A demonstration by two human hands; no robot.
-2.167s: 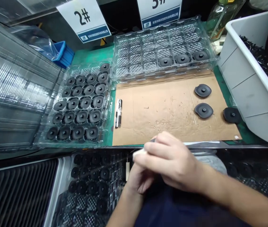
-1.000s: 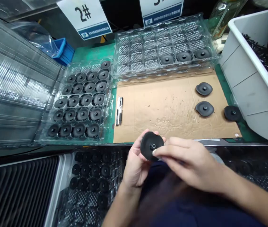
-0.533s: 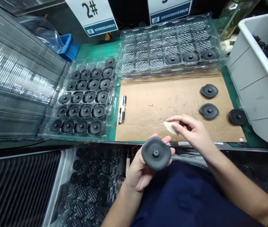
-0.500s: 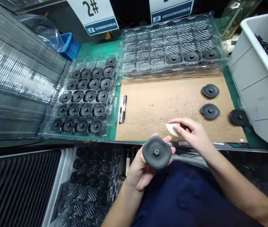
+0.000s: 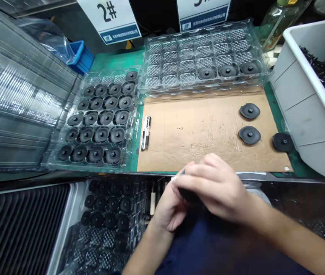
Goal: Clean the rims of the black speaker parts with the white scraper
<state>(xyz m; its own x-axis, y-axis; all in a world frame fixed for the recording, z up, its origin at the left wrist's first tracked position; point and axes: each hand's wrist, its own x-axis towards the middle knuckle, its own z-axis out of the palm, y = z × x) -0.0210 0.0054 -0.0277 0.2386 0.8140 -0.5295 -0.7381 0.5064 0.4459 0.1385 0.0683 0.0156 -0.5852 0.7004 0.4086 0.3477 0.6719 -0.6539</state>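
Green matting covers the workbench (image 5: 113, 61), with a brown cardboard sheet (image 5: 196, 126) laid on it just beyond the hands. Both hands meet at the bench's near edge over the lap. The left hand (image 5: 166, 208) cups a round black rubber disc (image 5: 188, 195) from below, and the right hand (image 5: 216, 187) lies curled over the top of it, so only a dark sliver of the disc shows between them; both hands are closed on it.

Beyond the grip and to its right, three loose black discs (image 5: 249, 135) lie apart on the cardboard's far side, the outermost at its edge beside a white plastic bin (image 5: 302, 95). A black-and-silver pen (image 5: 145, 133) lies beyond and left of the grip, along the cardboard's left edge. Further left sits a clear plastic blister tray filled with black discs (image 5: 99, 122). Farthest from the grip, behind the cardboard, a second clear tray (image 5: 202, 53) holds only three discs in its near row.
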